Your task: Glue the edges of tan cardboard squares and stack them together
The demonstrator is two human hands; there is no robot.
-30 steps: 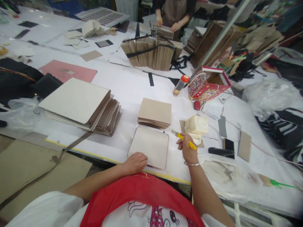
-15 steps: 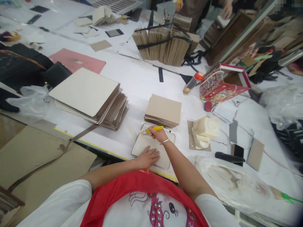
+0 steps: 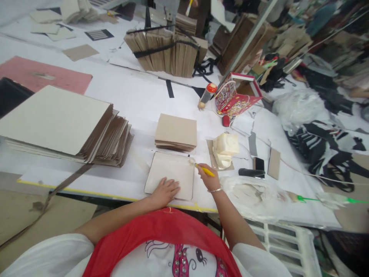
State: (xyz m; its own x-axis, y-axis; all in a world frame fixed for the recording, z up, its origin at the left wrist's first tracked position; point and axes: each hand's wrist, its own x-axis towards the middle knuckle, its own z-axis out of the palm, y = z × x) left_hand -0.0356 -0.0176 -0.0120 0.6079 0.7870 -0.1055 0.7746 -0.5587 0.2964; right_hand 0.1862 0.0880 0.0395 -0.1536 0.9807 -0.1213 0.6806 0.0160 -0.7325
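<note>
A pale board [image 3: 173, 165] with rounded corners and a dark edge lies flat at the front of the table. My left hand [image 3: 166, 192] rests on its lower part, fingers stretched out and flat. In my right hand [image 3: 208, 177] is a brush with a yellow handle [image 3: 206, 169]; its pale bristle end touches the board near the upper right corner. Just behind the board stands a small stack of tan boards [image 3: 176, 129]. To the right, a cream-coloured block [image 3: 226, 145], soft-looking at its base, sits on a piece of board.
A tall stack of large boards [image 3: 60, 119] stands at the left. Toward the right are a red patterned bag [image 3: 238, 96], a red-capped container [image 3: 206, 95], a phone [image 3: 258, 166] and a plastic bag [image 3: 253, 196]. Strapped boards [image 3: 165, 54] stand farther back.
My right hand has carried the brush from the board's upper left to its upper right corner. My left hand stays flat on the board. The view has swung to the right.
</note>
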